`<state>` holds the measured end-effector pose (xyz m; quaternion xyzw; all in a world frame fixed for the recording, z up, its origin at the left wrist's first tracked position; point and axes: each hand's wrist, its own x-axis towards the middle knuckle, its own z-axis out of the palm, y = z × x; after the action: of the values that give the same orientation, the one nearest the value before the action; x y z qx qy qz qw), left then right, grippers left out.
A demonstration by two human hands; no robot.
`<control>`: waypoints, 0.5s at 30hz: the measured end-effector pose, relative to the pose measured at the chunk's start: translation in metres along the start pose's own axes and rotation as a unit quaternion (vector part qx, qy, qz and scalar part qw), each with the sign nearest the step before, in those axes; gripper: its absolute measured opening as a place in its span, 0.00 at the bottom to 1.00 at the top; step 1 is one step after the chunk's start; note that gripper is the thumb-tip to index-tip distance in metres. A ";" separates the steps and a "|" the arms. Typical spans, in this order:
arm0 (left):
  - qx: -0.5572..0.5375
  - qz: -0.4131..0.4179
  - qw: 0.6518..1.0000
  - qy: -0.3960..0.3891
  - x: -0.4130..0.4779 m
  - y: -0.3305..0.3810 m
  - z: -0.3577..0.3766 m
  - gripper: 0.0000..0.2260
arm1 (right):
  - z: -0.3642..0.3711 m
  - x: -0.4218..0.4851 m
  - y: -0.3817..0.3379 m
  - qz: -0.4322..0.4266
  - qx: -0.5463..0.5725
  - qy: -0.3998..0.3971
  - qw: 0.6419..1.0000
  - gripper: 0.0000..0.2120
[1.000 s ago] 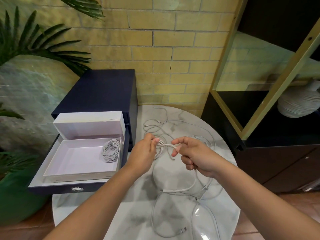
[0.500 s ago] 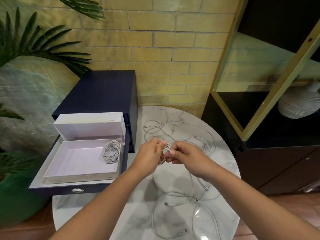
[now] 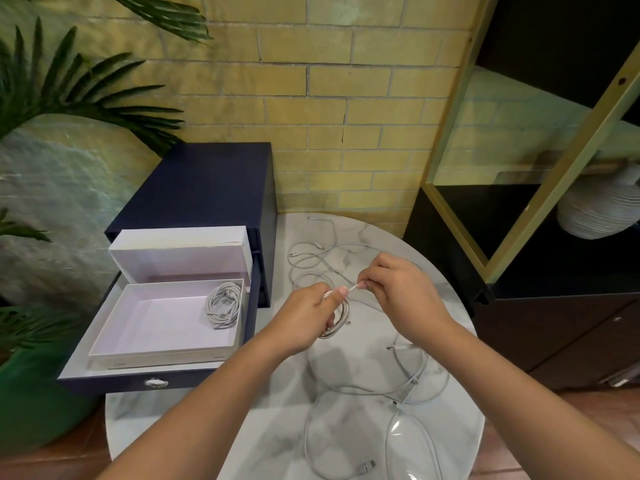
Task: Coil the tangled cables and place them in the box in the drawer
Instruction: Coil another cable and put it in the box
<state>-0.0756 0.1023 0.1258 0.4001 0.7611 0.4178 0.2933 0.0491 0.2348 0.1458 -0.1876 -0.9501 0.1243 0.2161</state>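
Note:
Over the round marble table [image 3: 263, 441], my left hand [image 3: 304, 320] grips a small coil of white cable [image 3: 341, 318] that hangs below its fingers. My right hand [image 3: 398, 292] pinches the free end of that cable just right of my left thumb. Loose white cables [image 3: 346, 441] lie tangled on the table behind and in front of my hands. To the left, the navy drawer [image 3: 114, 377] stands pulled out, holding the open white box [image 3: 152, 351]. One coiled grey-white cable [image 3: 224, 304] lies in the box's back right corner.
The box's lid [image 3: 180, 252] leans upright behind it against the navy cabinet [image 3: 204, 185]. A green plant pot [image 3: 31, 403] stands at the left. At the right is a dark shelf unit [image 3: 554, 327] with a gold frame and a white vase [image 3: 599, 209]. A brick wall runs behind.
The coil in my left hand has gained a loop. My right hand came in to the left hand, then moved up and right, drawing the cable end out taut.

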 end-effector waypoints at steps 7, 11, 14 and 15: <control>-0.044 0.015 0.998 0.034 -0.002 0.001 0.004 0.17 | 0.008 -0.002 -0.001 0.054 0.081 -0.021 0.995 0.07; -0.054 0.028 0.996 0.065 -0.003 0.004 0.006 0.19 | 0.017 -0.013 -0.009 0.126 0.197 -0.028 0.972 0.07; -0.090 0.022 0.993 0.070 -0.002 0.006 0.007 0.21 | 0.019 -0.021 -0.023 0.193 0.340 -0.018 0.920 0.09; -0.107 0.016 0.992 0.068 -0.002 0.006 0.009 0.20 | 0.021 -0.023 -0.026 0.200 0.360 -0.021 0.911 0.10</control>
<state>-0.0654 0.1059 0.1276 0.3492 0.7235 0.5282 0.2752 0.0510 0.1985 0.1277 -0.2806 -0.7877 0.5027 0.2191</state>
